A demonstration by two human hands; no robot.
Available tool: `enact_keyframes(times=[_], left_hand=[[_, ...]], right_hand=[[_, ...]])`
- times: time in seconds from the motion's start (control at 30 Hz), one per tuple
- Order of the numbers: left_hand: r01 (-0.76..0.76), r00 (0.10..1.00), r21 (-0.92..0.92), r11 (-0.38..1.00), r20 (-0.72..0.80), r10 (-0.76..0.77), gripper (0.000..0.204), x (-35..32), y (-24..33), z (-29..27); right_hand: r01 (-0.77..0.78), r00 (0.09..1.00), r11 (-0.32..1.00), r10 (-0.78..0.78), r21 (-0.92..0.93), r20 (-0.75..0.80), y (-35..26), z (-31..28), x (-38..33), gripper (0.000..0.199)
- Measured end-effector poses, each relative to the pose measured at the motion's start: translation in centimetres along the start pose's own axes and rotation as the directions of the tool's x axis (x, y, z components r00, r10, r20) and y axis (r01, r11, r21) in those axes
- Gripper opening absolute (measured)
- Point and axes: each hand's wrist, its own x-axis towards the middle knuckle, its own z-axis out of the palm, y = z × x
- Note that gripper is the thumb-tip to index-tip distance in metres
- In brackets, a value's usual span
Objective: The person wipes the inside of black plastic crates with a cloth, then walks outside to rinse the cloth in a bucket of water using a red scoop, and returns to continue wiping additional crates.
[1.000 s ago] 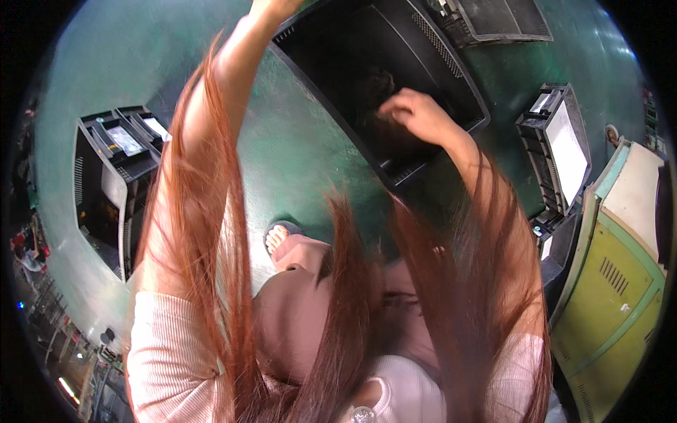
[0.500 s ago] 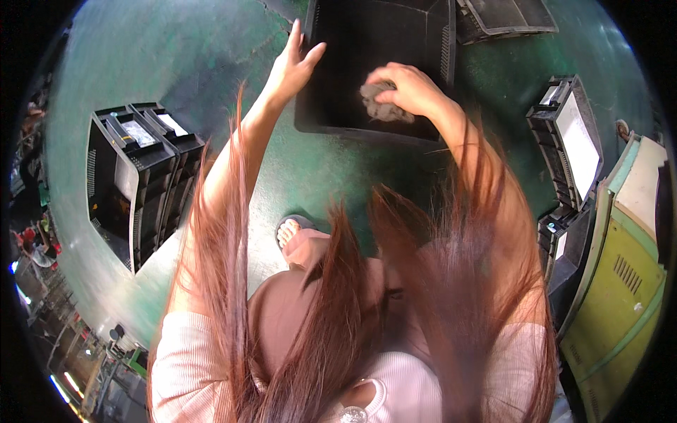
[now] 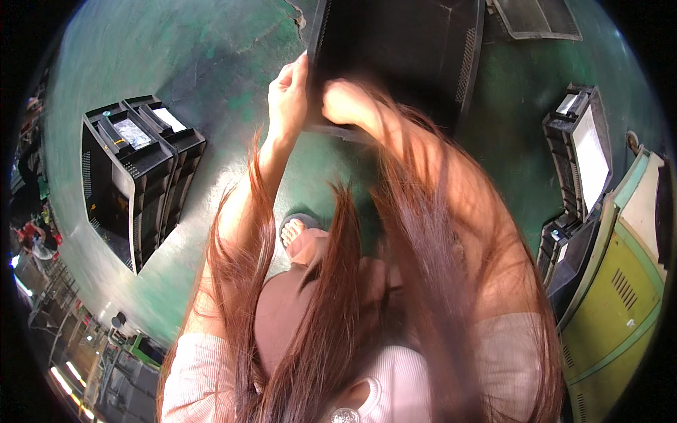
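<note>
A large black plastic crate (image 3: 395, 42) lies at the top middle, its open inside toward me. My left hand (image 3: 288, 99) is closed on the crate's left side wall, fingers up along the edge. Inside the crate, close to that same wall, my right hand (image 3: 345, 102) is closed like a fist. The grey rag it held a moment ago is hidden by the fist and the dark of the crate. Both hands are close together near the crate's near left corner.
Two black crates (image 3: 144, 169) stand on the green floor at left. More black crates with white sheets (image 3: 584, 151) stand at right, beside a yellow-green metal cabinet (image 3: 613, 296). Another black crate (image 3: 539, 17) lies at the top right. My sandalled foot (image 3: 293, 229) is below the crate.
My right hand has swept left across the crate to its left wall, and the rag has gone out of sight. My left hand has lowered, its fingers now closed at the rim.
</note>
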Motion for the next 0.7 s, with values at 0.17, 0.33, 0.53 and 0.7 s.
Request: enact_keyframes(times=[0.17, 0.33, 0.53, 0.7], left_hand=[[0.097, 0.994, -0.06, 0.993, -0.044, -0.1, 0.025, -0.1, 0.3, -0.5], [0.152, 0.986, -0.139, 0.979, -0.05, -0.16, 0.024, -0.2, 0.9, -0.1], [0.065, 0.995, -0.059, 0.996, -0.07, -0.069, 0.027, 0.3, 0.2, -0.3], [0.088, 0.991, -0.055, 0.995, -0.097, -0.093, 0.029, -0.2, -0.3, -0.5]], right_hand=[[0.331, 0.917, 0.935, -0.287, 0.126, -0.279, -2.4, -2.1, -4.5, 0.015], [0.19, 0.965, 0.976, -0.166, 0.104, -0.201, 0.2, 0.2, -1.8, 0.014], [0.098, 0.995, 0.99, -0.098, -0.099, 0.003, -1.7, -1.7, -1.9, 0.011], [0.397, 0.89, 0.917, -0.373, 0.043, -0.262, -2.6, -2.0, -4.2, 0.009]])
